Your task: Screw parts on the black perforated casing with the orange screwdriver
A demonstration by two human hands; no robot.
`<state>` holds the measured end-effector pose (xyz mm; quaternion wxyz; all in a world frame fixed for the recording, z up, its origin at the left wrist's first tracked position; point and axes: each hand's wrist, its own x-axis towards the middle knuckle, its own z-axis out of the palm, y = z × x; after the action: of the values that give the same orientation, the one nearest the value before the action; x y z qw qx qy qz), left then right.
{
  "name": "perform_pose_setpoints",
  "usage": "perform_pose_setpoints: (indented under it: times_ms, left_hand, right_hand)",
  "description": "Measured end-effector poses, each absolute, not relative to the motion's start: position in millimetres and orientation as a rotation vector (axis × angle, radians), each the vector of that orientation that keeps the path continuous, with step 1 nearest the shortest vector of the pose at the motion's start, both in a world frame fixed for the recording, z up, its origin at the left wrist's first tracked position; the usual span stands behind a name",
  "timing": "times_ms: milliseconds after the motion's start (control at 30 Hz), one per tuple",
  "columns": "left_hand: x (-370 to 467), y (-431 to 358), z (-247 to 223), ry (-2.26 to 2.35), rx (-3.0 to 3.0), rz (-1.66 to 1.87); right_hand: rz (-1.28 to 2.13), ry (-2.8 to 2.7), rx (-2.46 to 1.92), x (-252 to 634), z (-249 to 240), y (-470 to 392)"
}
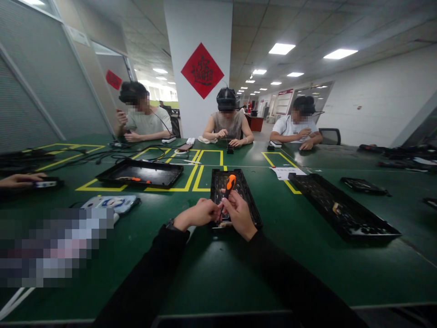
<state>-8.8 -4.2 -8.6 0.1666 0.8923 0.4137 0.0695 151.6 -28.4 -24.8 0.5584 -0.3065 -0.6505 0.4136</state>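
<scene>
My right hand (238, 210) is closed around an orange and black screwdriver (231, 182), its handle pointing up and its shaft slanting down to the left. Close beside it, my left hand (202, 212) has its fingers pinched together near the screwdriver's shaft; whatever they hold is too small to make out. Both hands are over a black tray (251, 200) directly in front of me. Small loose bits lie scattered in this tray, partly hidden by my hands.
A long black tray (355, 214) with small parts stands to the right, a paper sheet (288, 173) at its far end. Another black tray (153, 173) lies left. A co-worker's hand (22, 180) holds a device at far left. Three people sit opposite. Cables (102, 155) cross the table.
</scene>
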Motion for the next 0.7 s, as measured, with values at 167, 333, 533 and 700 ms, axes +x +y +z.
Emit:
perform_pose_setpoints:
  times_ms: [167, 333, 533, 700]
  left_hand:
    - [-10.3, -2.7, -11.1, 1.159, 2.560, 0.216]
    - [-9.5, -1.5, -14.4, 1.167, 2.572, 0.241]
    - [-13.6, 0.7, -16.2, 1.145, 2.524, 0.418]
    - [-15.0, 7.5, -23.2, 1.183, 2.316, 0.736]
  right_hand:
    - [0.952, -1.580, -0.734, 150.8, -25.7, -28.3]
    - [0.932, -1.596, -0.741, 150.9, -27.0, -27.4]
    - [0.981, -1.588, -0.734, 150.3, -25.8, -27.8]
    - [0.977, -1.591, -0.746, 150.9, -25.9, -27.4]
